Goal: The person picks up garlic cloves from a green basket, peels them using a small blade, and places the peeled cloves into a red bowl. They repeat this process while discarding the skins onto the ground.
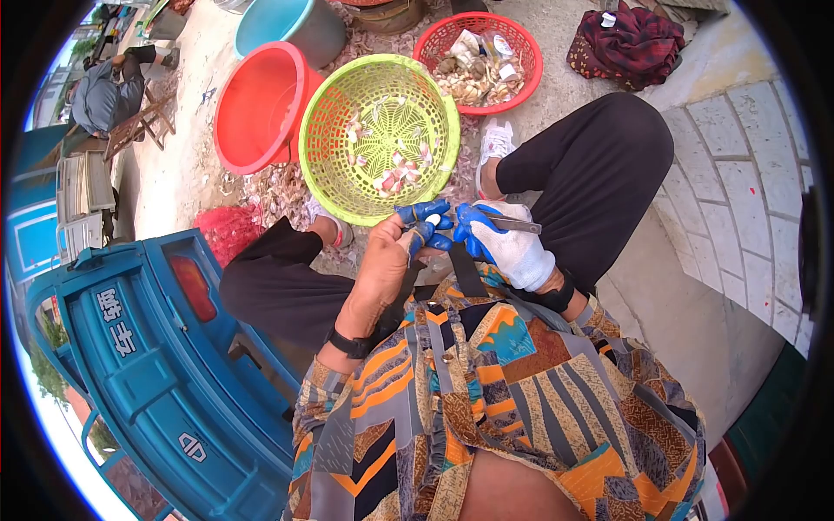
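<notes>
My left hand (398, 250), with blue coverings on its fingertips, pinches a small white garlic clove (433, 220) in front of my body. Close beside it, my right hand (514, 247) wears a white glove with blue fingers. This hand is closed around a small knife (519, 226), whose metal part points to the right; its other end is hidden by the fingers. Just beyond both hands stands a yellow-green plastic basket (314, 165), tilted toward me. Several pinkish and white garlic cloves (400, 178) lie on its bottom.
Behind the basket are a red tub (228, 113), a light blue bucket (317, 33) and a red basket (532, 82) of garlic. Garlic skins (269, 189) litter the ground. A blue vehicle (148, 347) stands at left, a dark cloth bundle (625, 45) at upper right. Another person (109, 94) sits far left.
</notes>
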The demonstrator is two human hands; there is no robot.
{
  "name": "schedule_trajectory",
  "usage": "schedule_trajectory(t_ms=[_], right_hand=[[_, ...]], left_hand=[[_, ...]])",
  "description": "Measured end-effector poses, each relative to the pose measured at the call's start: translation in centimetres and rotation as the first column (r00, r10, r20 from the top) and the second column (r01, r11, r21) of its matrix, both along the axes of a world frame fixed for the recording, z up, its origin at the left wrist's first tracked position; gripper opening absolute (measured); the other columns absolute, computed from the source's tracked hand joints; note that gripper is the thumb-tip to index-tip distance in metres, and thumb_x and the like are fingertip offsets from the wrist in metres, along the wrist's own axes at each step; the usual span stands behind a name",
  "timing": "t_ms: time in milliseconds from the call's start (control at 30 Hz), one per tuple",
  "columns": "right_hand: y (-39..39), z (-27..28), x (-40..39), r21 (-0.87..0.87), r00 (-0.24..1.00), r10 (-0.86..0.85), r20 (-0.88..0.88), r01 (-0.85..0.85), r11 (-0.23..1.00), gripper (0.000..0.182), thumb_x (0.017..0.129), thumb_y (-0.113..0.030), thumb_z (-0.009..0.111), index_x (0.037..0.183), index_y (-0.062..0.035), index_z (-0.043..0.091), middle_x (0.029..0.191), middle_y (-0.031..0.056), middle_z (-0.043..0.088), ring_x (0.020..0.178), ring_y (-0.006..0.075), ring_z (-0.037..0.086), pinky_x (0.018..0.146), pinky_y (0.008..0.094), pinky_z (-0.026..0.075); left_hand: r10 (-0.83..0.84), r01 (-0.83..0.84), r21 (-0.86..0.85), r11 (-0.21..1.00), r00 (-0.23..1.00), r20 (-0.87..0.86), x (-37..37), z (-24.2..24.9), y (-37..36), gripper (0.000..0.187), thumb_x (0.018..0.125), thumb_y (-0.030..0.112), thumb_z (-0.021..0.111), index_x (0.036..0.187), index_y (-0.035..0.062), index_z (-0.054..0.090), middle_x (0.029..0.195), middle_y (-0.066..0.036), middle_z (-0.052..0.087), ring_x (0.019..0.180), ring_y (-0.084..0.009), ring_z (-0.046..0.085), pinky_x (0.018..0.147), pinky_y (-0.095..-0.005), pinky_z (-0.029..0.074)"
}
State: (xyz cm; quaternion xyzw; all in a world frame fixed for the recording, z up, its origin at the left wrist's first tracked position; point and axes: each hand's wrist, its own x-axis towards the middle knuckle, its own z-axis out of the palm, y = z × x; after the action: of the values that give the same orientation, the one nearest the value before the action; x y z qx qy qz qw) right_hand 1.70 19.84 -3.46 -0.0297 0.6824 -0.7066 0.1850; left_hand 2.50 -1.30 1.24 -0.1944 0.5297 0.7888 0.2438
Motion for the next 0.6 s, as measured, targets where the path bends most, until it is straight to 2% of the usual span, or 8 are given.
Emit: schedule_trajectory(t_ms=[100,167,233,300,400,500,567,600], right_hand=[[0.2,-0.2,-0.2,0.387,0.866,0.175,-0.468,0.023,0.922,0.021,0.092,-0.015,0.068,0.111,-0.0071,0.07,0.097,0.012,0.069,0.086,0.0263,0.068,0.073,0.0373,0.053],[0.1,0.4,-0.2,0.322,0.946,0.156,-0.283,-0.059,0.945,0.022,0.09,-0.015,0.068,0.111,-0.0094,0.071,0.1,0.0125,0.069,0.09,0.0287,0.067,0.077,0.0391,0.053],[0.0,0.3,-0.2,0.318,0.961,0.161,-0.225,-0.084,0.944,0.023,0.089,-0.015,0.068,0.112,-0.0111,0.072,0.103,0.0123,0.069,0.093,0.0294,0.066,0.08,0.0398,0.052],[0.1,-0.5,-0.1,0.389,0.936,0.184,-0.301,-0.055,0.919,0.025,0.09,-0.015,0.067,0.114,-0.0124,0.072,0.105,0.0115,0.069,0.095,0.0285,0.066,0.082,0.0396,0.052],[0.6,-1.1,-0.4,0.581,0.712,0.327,-0.621,0.138,0.802,0.027,0.089,-0.017,0.067,0.116,-0.0139,0.072,0.108,0.0117,0.069,0.099,0.0284,0.065,0.085,0.0397,0.051],[0.6,-2.2,-0.3,0.551,0.703,0.318,-0.636,0.124,0.825,0.028,0.089,-0.019,0.068,0.116,-0.0143,0.072,0.108,0.0122,0.07,0.099,0.0277,0.066,0.084,0.039,0.052],[0.3,-1.6,-0.4,0.397,0.942,0.211,-0.262,-0.094,0.913,0.028,0.089,-0.019,0.069,0.116,-0.0144,0.072,0.108,0.0127,0.07,0.097,0.0273,0.067,0.083,0.0383,0.053],[0.2,-1.5,-0.4,0.332,0.97,0.184,-0.159,-0.123,0.935,0.028,0.089,-0.018,0.069,0.116,-0.0145,0.072,0.108,0.0125,0.07,0.096,0.0269,0.067,0.082,0.038,0.053]], left_hand=[[0.045,-0.062,-0.15,0.987,0.992,-0.117,0.2,-0.6,1.2,0.026,0.099,0.002,0.057,0.124,-0.0029,0.064,0.104,-0.006,0.072,0.088,-0.0111,0.069,0.076,-0.0242,0.055],[0.08,-0.119,-0.2,0.973,0.978,-0.193,0.4,-0.9,1.7,0.025,0.098,0.0,0.057,0.122,-0.0036,0.065,0.103,-0.005,0.072,0.087,-0.0093,0.067,0.076,-0.024,0.054],[0.044,-0.116,-0.265,0.957,0.963,-0.265,0.4,-1.2,2.0,0.024,0.098,-0.001,0.056,0.119,-0.004,0.067,0.103,-0.005,0.073,0.087,-0.0082,0.065,0.077,-0.0241,0.054],[-0.003,-0.104,-0.334,0.937,0.953,-0.304,0.6,-1.4,2.2,0.023,0.098,-0.001,0.056,0.117,-0.0044,0.068,0.102,-0.005,0.073,0.087,-0.0073,0.064,0.077,-0.024,0.053],[-0.056,-0.045,-0.379,0.924,0.966,-0.252,0.9,-1.7,2.0,0.022,0.098,0.0,0.057,0.115,-0.0052,0.069,0.1,-0.004,0.073,0.088,-0.0062,0.063,0.078,-0.0237,0.053],[-0.028,-0.034,-0.291,0.956,0.978,-0.208,0.6,-1.5,2.0,0.021,0.097,0.0,0.058,0.115,-0.0056,0.069,0.099,-0.005,0.073,0.087,-0.0068,0.063,0.078,-0.0237,0.054],[-0.013,-0.038,-0.26,0.965,0.981,-0.192,0.6,-1.7,1.9,0.02,0.097,-0.001,0.059,0.115,-0.0057,0.068,0.1,-0.006,0.072,0.087,-0.0078,0.064,0.078,-0.0241,0.055],[-0.005,-0.041,-0.244,0.969,0.983,-0.185,0.5,-1.7,2.0,0.02,0.097,-0.001,0.059,0.115,-0.0058,0.068,0.1,-0.006,0.072,0.087,-0.0084,0.065,0.078,-0.0243,0.055]])
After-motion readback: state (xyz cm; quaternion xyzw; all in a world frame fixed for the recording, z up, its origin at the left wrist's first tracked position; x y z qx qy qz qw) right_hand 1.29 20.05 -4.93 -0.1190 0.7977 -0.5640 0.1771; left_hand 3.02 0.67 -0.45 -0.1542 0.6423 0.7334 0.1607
